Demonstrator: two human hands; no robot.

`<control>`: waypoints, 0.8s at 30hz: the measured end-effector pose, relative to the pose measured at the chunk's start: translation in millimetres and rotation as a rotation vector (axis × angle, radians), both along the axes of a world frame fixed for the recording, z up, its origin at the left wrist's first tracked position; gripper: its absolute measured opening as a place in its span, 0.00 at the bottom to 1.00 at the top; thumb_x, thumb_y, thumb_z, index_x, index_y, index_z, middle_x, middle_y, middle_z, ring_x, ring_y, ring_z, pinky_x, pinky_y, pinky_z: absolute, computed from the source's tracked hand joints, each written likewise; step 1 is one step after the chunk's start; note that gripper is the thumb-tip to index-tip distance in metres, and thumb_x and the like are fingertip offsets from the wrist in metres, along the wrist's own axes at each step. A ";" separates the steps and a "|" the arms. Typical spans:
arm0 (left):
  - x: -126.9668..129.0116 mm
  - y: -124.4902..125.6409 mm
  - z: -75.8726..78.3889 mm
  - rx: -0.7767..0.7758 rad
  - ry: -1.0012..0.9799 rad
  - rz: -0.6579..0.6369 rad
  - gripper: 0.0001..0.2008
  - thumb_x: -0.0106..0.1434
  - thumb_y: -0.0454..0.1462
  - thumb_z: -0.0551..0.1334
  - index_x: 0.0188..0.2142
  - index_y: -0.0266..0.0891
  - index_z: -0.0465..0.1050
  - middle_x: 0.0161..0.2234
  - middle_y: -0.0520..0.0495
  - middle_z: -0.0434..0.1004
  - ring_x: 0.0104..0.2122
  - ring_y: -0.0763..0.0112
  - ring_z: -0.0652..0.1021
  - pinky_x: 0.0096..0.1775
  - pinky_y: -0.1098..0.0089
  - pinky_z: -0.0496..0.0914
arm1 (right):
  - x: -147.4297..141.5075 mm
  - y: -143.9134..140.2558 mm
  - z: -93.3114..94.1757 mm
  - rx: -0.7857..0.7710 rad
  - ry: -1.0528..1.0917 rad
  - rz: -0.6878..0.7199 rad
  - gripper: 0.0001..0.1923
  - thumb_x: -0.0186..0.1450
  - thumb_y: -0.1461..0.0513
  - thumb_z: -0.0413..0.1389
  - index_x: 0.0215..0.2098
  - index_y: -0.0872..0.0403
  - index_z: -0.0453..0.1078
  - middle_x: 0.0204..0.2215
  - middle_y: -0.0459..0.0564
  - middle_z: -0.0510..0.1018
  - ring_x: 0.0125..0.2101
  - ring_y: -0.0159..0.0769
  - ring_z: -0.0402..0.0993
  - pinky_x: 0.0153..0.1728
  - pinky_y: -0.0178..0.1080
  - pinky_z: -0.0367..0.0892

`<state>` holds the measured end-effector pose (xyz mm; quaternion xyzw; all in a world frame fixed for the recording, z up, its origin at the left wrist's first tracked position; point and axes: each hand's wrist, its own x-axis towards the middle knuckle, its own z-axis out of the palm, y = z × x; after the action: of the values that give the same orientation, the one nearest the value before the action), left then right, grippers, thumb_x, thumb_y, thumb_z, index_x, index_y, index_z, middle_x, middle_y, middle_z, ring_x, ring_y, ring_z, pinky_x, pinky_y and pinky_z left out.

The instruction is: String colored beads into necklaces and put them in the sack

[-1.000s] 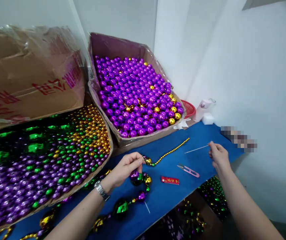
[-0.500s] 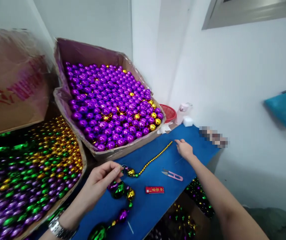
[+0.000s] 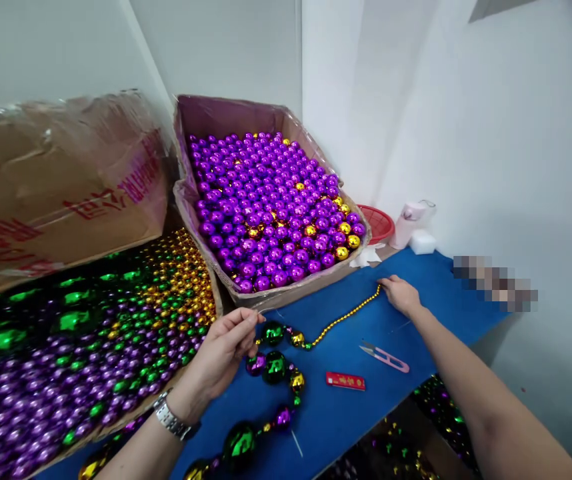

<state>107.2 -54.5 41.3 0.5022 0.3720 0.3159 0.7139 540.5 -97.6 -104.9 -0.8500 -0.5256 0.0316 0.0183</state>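
Blue counter (image 3: 416, 293) in a white-walled corner, boxes along the back. My left hand (image 3: 223, 350) has its grip pinched narrow at the thick end of the bead strand (image 3: 276, 367), thumb and fingertips closed right beside the big green bead (image 3: 272, 331); a thin thread runs up from the pinch toward the box edge. My right hand (image 3: 401, 293) lies on the counter at the far end of the gold chain (image 3: 346, 317), fingers curled onto its tip; can't tell if the grip actually pinches it or just presses it. Gold chain lies straight between both hands. Rest of the strand loops on the counter below my left hand: purple, green, gold beads, down to the front edge. Steel watch (image 3: 173, 417) on left wrist.

Snips (image 3: 385, 357) with pink handles lie just below the chain, near my right forearm. Red lighter (image 3: 345, 381) sits near the snips, apart from the strand. Purple bead box (image 3: 271, 207) stands tilted behind the chain, a few gold ones mixed in. Mixed bead tray (image 3: 91, 340) to the left. Red dish (image 3: 379, 223) and white bottle (image 3: 409, 220) at the back by the wall.
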 end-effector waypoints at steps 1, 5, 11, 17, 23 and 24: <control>0.1 -0.7 0.7 -0.011 -0.001 0.018 0.10 0.60 0.42 0.62 0.31 0.36 0.70 0.15 0.60 0.52 0.17 0.81 0.53 0.22 0.78 0.58 | 0.4 -0.5 -0.3 -0.001 0.000 0.017 0.15 0.68 0.58 0.52 0.51 0.55 0.65 0.48 0.52 0.70 0.43 0.37 0.71 0.43 0.45 0.69; 0.2 -4.1 3.0 -0.050 -0.011 0.061 0.10 0.58 0.42 0.64 0.31 0.36 0.71 0.15 0.60 0.50 0.16 0.81 0.52 0.20 0.78 0.57 | 0.0 2.6 -2.2 0.000 -0.008 0.040 0.14 0.68 0.58 0.52 0.50 0.55 0.65 0.47 0.52 0.70 0.43 0.37 0.71 0.43 0.45 0.69; -5.6 -6.6 -4.0 -0.049 -0.033 0.027 0.10 0.60 0.42 0.61 0.32 0.37 0.70 0.15 0.60 0.50 0.17 0.80 0.52 0.22 0.77 0.59 | -3.7 9.8 -2.9 0.030 -0.015 0.071 0.14 0.68 0.58 0.52 0.50 0.55 0.65 0.47 0.52 0.70 0.42 0.36 0.71 0.42 0.44 0.69; -9.0 -4.4 -13.1 -0.048 -0.003 0.006 0.10 0.61 0.43 0.60 0.33 0.37 0.70 0.16 0.59 0.50 0.18 0.80 0.51 0.23 0.77 0.59 | -2.1 7.6 -0.2 0.057 -0.005 0.118 0.14 0.68 0.58 0.52 0.50 0.54 0.65 0.48 0.52 0.70 0.43 0.37 0.71 0.43 0.44 0.69; -4.2 -4.9 -17.6 -0.065 0.004 0.010 0.11 0.61 0.43 0.60 0.32 0.37 0.70 0.16 0.60 0.50 0.17 0.81 0.49 0.22 0.77 0.58 | -6.9 14.5 -4.1 0.061 -0.025 0.042 0.13 0.68 0.58 0.52 0.49 0.55 0.66 0.47 0.52 0.70 0.43 0.36 0.71 0.43 0.44 0.69; -3.8 -5.6 -18.1 -0.070 0.002 0.013 0.11 0.62 0.43 0.60 0.32 0.37 0.70 0.15 0.60 0.50 0.17 0.81 0.49 0.22 0.77 0.58 | -8.0 15.9 -4.8 0.059 -0.032 0.028 0.14 0.68 0.58 0.52 0.49 0.55 0.66 0.47 0.52 0.70 0.43 0.37 0.71 0.43 0.44 0.69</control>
<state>103.5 -60.0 23.3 0.4749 0.3865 0.3068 0.7287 532.5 -81.7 -109.6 -0.8419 -0.5385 0.0028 0.0347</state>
